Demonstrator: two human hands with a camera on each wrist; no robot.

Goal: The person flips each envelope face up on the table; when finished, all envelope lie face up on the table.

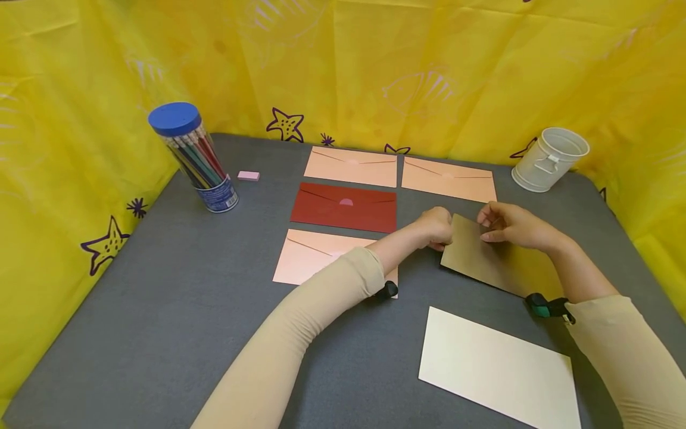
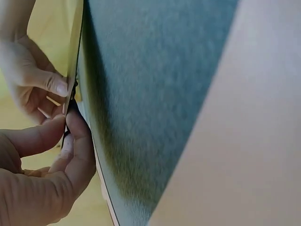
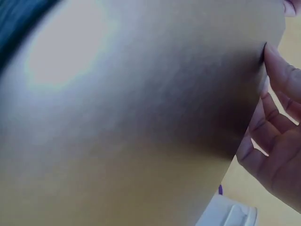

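Both my left hand (image 1: 436,227) and right hand (image 1: 511,226) pinch the gold envelope (image 1: 501,262) just right of the red envelope (image 1: 344,207); probably opening its flap; next needs a steady lift.

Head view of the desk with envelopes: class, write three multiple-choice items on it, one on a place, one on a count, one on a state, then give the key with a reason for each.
1. Where does the pencil tub stand?
A. far left of the table
B. beside the white pot
C. on the cream sheet

2. How many dark red envelopes lie on the table?
A. three
B. one
C. none

3. How is the tan envelope held?
A. lying untouched
B. by one hand only
C. by both hands at its far edge

Key:
1 A: the pencil tub stands far left.
2 B: one dark red envelope among the peach ones.
3 C: the left hand and right hand pinch the tan envelope.
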